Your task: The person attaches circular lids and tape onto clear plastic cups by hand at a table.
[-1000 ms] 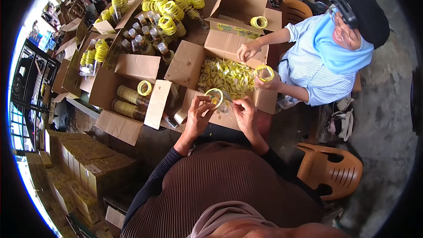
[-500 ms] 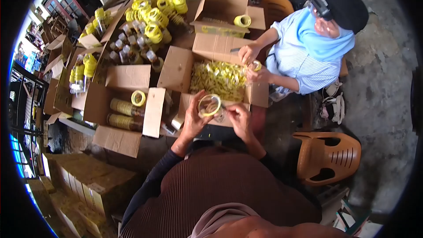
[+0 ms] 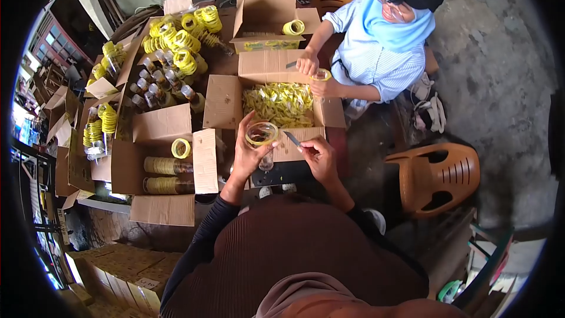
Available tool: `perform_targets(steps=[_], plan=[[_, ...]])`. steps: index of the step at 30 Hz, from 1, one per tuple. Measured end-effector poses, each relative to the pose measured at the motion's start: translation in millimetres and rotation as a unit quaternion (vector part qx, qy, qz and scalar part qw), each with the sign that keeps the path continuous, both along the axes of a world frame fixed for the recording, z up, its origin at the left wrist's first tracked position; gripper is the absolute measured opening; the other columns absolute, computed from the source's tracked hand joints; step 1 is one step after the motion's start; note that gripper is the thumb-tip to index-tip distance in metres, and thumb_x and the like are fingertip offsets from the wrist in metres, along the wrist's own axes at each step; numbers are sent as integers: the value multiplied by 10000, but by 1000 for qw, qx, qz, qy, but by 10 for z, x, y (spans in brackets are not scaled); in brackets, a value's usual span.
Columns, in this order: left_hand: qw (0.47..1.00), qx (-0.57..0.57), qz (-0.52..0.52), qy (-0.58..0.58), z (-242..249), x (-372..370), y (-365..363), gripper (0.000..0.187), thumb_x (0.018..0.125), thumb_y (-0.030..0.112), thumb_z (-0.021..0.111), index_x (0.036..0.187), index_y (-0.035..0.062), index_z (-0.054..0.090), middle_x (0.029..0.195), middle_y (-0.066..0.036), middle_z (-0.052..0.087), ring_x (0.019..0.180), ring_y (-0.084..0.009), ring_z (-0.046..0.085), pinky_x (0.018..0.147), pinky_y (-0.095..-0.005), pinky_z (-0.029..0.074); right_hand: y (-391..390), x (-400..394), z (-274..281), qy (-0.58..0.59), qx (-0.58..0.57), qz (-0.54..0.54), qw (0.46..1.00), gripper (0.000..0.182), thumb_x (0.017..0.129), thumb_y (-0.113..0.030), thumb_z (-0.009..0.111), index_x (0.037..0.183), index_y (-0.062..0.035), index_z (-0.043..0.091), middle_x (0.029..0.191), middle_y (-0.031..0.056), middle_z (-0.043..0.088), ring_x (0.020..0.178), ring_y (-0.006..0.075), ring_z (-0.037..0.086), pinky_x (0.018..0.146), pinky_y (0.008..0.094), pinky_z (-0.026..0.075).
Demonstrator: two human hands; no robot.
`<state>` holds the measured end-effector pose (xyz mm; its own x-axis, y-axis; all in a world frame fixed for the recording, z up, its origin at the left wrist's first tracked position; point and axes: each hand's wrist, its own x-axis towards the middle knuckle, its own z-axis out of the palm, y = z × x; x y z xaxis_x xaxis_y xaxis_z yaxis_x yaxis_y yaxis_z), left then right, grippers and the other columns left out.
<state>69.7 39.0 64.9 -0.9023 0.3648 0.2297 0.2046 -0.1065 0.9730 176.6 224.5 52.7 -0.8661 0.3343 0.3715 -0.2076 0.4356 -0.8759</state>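
Note:
My left hand (image 3: 246,154) is wrapped round a clear plastic cup with a yellow rim (image 3: 262,134), its open top facing up toward me. A small knife (image 3: 292,139) is gripped in my right hand (image 3: 319,158), with the blade pointing up and left, a short gap from the cup's rim. Just beyond both hands stands an open cardboard box (image 3: 222,103) filled with yellow strips (image 3: 279,106). The near flap of that box lies between and behind my hands.
Opposite on the right, a co-worker (image 3: 376,53) holds a yellow-rimmed cup (image 3: 321,75) and a blade. At left, a carton (image 3: 162,126) holds stacked cups; beyond it are yellow ring bundles (image 3: 182,41) and cups with dark contents (image 3: 159,85). An orange chair (image 3: 438,178) stands at right.
My left hand has shifted the cup left and tipped its mouth upward. The knife in my right hand has come away from the rim and now shows clearly. The view has turned somewhat.

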Motion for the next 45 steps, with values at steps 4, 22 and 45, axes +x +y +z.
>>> perform_targets(steps=[4,22,45], plan=[[997,15,-66,-41,-82,-3,-35,720,748,105,852,1304,11,404,1135,-127,625,1063,-196,611,931,-325,492,-99,134,36,2,0,-16,1000,101,838,11,708,933,6,673,864,88,605,706,153,648,606,264,521],[982,136,-85,-99,-150,8,-87,436,917,-19,587,1314,-20,407,1221,-133,576,1183,-182,523,1007,-320,427,-61,186,129,4,-5,-7,1000,89,847,7,707,926,24,672,850,81,625,729,129,615,639,256,491],[968,-133,213,10,-290,593,828,199,861,53,680,947,-26,520,897,-177,685,597,-215,682,529,-317,520,1078,386,-86,-38,30,70,996,93,858,5,706,941,9,665,835,61,592,681,102,600,580,248,468]])
